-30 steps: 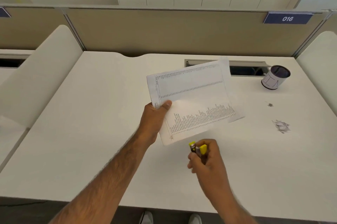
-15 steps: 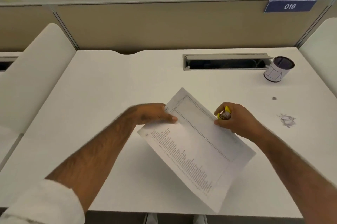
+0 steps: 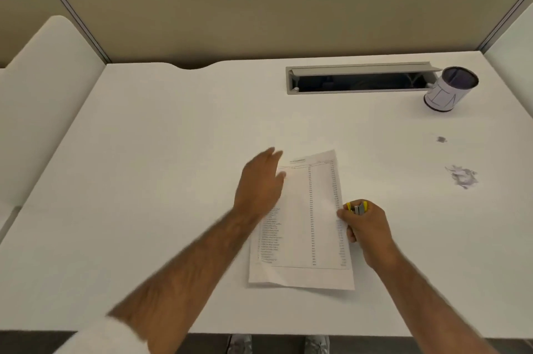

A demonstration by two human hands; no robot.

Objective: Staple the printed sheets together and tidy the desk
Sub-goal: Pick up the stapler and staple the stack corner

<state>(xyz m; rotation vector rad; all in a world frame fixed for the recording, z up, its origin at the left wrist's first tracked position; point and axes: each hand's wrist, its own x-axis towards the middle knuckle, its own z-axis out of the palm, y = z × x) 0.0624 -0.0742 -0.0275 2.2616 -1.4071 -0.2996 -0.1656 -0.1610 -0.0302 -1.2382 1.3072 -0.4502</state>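
The printed sheets [image 3: 314,224] lie flat on the white desk [image 3: 161,169], long side running away from me. My left hand [image 3: 259,180] is over their upper left corner with fingers straight; whether it touches the paper I cannot tell. My right hand [image 3: 364,224] sits at the sheets' right edge and grips a small yellow stapler [image 3: 357,207], whose tip pokes out above my fingers. The thumb of that hand touches the paper's edge.
A paper-wrapped cup [image 3: 447,91] stands at the back right beside an open cable slot [image 3: 357,78]. A crumpled paper scrap [image 3: 463,176] and a small dark speck [image 3: 441,139] lie on the right. Partition walls close the back and sides.
The sheets went from held up in the air and tilted to lying flat and straight on the desk. My left hand let go of them and opened; my right hand dropped to their right edge.
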